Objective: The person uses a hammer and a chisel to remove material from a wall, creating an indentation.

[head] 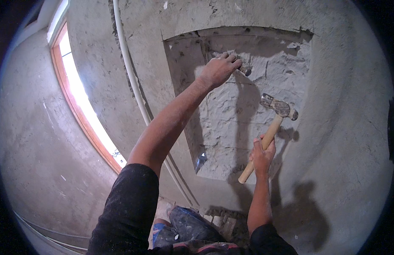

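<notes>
My left hand [220, 68] is closed around a metal chisel [246, 70] in the upper part of a rectangular recess cut into the wall. Only the chisel's rounded struck end shows past my fingers; its tip is hidden by the hand. A ball-peen hammer [281, 108] with a pale wooden handle is gripped in my right hand [263, 156], lower and to the right. Its head is raised, apart from the chisel, with the flat face towards the upper left. Behind both hands lies the rough, chipped pale back [220, 124] of the recess.
A white plastic pipe [133, 70] runs down the grey plastered wall [340, 95] left of the recess. Farther left is a bright opening with a wooden frame [85, 127]. Several bricks or blocks [217, 221] lie at the wall's foot, near my legs [193, 226].
</notes>
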{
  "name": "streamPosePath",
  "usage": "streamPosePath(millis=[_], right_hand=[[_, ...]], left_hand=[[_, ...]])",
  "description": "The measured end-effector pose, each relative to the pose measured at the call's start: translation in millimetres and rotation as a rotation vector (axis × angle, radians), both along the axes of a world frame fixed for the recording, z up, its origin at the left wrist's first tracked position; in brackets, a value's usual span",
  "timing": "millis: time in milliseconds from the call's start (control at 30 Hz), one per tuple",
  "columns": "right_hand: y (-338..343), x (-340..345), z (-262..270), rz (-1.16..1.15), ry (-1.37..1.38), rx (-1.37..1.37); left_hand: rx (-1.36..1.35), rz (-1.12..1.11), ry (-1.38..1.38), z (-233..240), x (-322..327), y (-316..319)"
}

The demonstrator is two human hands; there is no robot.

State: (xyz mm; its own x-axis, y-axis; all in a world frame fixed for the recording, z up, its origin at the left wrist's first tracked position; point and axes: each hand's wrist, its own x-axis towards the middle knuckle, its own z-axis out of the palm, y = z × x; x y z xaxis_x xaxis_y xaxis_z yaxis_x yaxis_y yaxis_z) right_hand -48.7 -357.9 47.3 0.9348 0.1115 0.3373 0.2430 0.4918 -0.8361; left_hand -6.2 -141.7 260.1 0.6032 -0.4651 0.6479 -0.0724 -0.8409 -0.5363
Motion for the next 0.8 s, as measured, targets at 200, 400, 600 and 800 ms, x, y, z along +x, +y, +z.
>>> streamPosePath(millis=[200,400,600,800], right_hand=[[3,4,-12,-0.002,-0.034,-0.007],[5,0,-13,0.018,-0.042,-0.005],[5,1,-3,-0.123,-0.120,0.109],[11,-6,50,-0.330,-0.154,0.611]], left_hand=[[0.034,-0.031,-0.046,-7,2,4],[0.025,-0.036,-0.106,-8,11,5],[-0.088,-0.036,-0.051,-7,12,9],[-0.051,-0.052,-0.058,-9,13,11]])
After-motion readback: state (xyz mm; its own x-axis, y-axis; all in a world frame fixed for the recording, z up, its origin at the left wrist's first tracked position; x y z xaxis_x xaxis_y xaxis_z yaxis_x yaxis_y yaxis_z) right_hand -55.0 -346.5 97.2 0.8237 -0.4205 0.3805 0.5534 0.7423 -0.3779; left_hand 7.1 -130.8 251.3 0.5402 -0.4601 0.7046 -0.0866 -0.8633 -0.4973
